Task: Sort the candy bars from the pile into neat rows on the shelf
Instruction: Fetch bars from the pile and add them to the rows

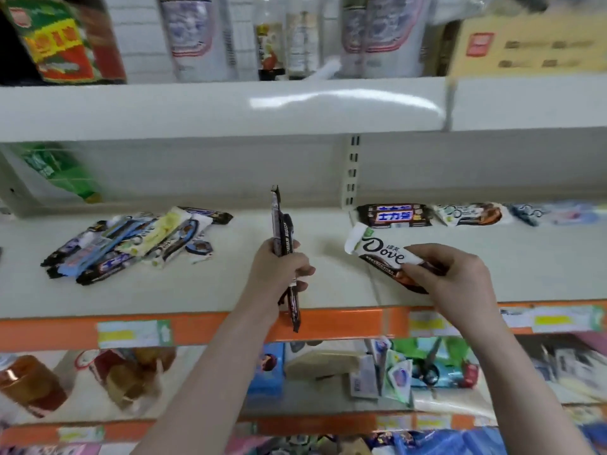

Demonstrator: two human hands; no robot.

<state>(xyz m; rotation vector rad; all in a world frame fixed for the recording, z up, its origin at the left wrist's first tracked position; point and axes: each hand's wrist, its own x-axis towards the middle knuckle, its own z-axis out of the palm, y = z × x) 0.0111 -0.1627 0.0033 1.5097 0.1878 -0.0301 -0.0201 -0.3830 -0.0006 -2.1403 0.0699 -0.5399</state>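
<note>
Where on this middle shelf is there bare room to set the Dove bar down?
Bare shelf lies between the pile on the left and the back row starting at the Snickers bar. More bare room runs in front of that row, right of the Dove bar in the right hand. The pile area is crowded.

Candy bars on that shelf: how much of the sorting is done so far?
Only a start. Three bars lie side by side at the back right: a Snickers bar, a brown-and-white bar and a blue one. In hand: the left hand grips a few dark bars upright, and the right hand pinches a Dove bar. Left: the pile, a jumbled heap.
</note>
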